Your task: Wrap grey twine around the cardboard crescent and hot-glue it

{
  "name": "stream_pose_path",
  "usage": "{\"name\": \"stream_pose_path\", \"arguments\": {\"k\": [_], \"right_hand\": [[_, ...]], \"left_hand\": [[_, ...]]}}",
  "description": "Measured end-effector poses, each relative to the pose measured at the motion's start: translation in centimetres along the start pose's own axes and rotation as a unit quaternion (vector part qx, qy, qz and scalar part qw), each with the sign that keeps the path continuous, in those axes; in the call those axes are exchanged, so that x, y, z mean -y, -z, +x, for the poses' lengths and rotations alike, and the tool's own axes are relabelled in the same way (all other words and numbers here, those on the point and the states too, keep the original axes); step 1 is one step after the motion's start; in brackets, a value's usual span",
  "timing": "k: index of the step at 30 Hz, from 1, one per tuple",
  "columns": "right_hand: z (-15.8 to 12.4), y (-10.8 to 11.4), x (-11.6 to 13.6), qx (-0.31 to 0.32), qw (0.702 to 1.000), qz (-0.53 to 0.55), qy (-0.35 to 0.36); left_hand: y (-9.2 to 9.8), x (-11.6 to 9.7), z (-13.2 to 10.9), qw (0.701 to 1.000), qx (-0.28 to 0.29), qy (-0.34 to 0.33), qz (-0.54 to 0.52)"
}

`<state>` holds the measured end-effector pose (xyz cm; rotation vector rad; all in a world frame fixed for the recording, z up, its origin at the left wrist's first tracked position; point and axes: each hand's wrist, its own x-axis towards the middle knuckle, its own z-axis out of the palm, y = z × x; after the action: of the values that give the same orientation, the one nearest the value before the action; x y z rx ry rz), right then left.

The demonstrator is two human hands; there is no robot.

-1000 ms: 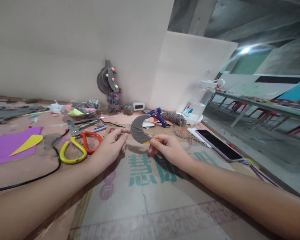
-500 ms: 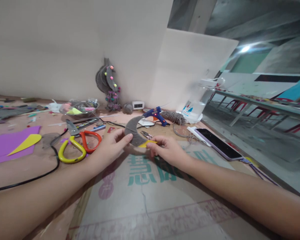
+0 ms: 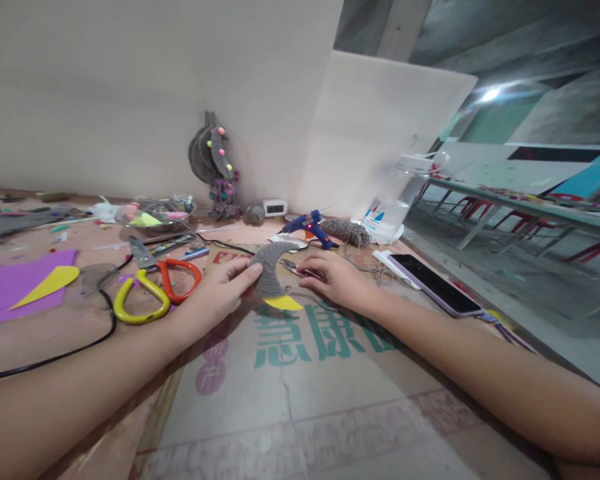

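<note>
My left hand [image 3: 233,287] is closed on a grey yarn-wrapped crescent [image 3: 270,268], pinching its left side between thumb and fingers. A yellow piece [image 3: 284,303] sticks out from the crescent's lower end, just above the printed cardboard [image 3: 290,400]. To the right, my right hand [image 3: 333,277] is low over the board, its fingers and thumb closed around the handles of small metal snips [image 3: 291,266]. The snips' tips point left toward the crescent, and their handles are partly hidden by the fingers.
Behind the hands lie a blue glue gun [image 3: 310,227] and grey yarn [image 3: 347,232]. Scissors [image 3: 143,297], purple sheets [image 3: 25,283] and a black cord [image 3: 111,327] are at left. A phone [image 3: 435,283] lies right. A decorated hanging piece [image 3: 213,160] is at the back wall.
My right hand has let go of the yellow piece and moved onto the snips. The crescent, still in my left hand, has come slightly lower and turned, showing more of the yellow piece.
</note>
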<state>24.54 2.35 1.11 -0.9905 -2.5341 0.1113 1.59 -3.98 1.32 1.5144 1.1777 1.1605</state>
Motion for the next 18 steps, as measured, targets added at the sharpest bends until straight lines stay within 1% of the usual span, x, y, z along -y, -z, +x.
{"name": "stream_pose_path", "arguments": {"k": [6, 9, 11, 13, 15, 16, 18], "right_hand": [[-0.1, -0.3, -0.1, -0.012, 0.995, -0.101, -0.004], [-0.1, -0.5, -1.0, -0.026, 0.992, -0.12, -0.033], [-0.1, -0.3, -1.6, -0.072, 0.991, -0.093, -0.071], [0.1, 0.3, -2.0, -0.148, 0.983, -0.052, -0.099], [0.1, 0.9, -1.7, -0.213, 0.971, -0.023, -0.106], [0.0, 1.3, -1.3, -0.231, 0.967, -0.015, -0.104], [-0.4, 1.7, 0.0, -0.232, 0.968, -0.004, -0.093]], "left_hand": [[0.1, 0.2, 0.1, 1.0, 0.018, 0.005, 0.022], [0.2, 0.5, 0.2, 1.0, 0.023, 0.001, 0.019], [0.2, 0.6, 0.2, 1.0, 0.016, 0.001, 0.008], [0.2, 0.6, 0.3, 1.0, 0.012, 0.002, 0.0], [0.1, 0.6, 0.4, 1.0, 0.009, 0.004, -0.006], [0.1, 0.6, 0.4, 1.0, 0.009, 0.005, -0.008], [0.1, 0.7, 0.5, 1.0, 0.009, 0.001, -0.014]]}}
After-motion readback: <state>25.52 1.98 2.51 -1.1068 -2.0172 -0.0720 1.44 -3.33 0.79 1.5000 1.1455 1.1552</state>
